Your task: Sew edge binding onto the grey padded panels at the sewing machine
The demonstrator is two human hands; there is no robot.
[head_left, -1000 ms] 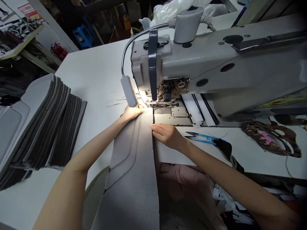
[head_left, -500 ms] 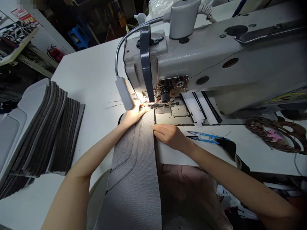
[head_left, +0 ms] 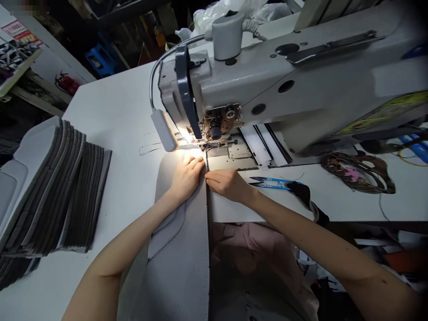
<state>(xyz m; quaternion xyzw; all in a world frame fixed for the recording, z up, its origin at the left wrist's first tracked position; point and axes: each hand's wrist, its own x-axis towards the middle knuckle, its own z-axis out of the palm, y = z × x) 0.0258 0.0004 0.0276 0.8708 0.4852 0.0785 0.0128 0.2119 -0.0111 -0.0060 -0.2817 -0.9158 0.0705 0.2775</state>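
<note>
A long grey fabric panel [head_left: 180,272] runs from the sewing machine's needle area [head_left: 203,145] down toward my lap, with curved seam lines on its left part. My left hand [head_left: 187,174] lies on the panel just below the needle area, fingers together and pressed on the cloth near its right edge. Close beside it, my right hand [head_left: 224,182] pinches the right edge of the panel between thumb and fingers. The sewing machine [head_left: 234,84] stands above both hands, and its small lamp [head_left: 163,130] lights the stitching spot.
Stacked grey padded panels [head_left: 56,187] stand on the white table [head_left: 110,102] at the left. Right of my hands lie blue thread snips [head_left: 274,183], a dark cloth strip and a brown strappy item [head_left: 359,173] with a pink ornament. White strips [head_left: 264,145] rest beneath the machine arm.
My left hand has moved down from beside the needle and now rests flatter on the panel, nearer my right hand. The panel's rounded upper end now shows. The whole view has shifted.
</note>
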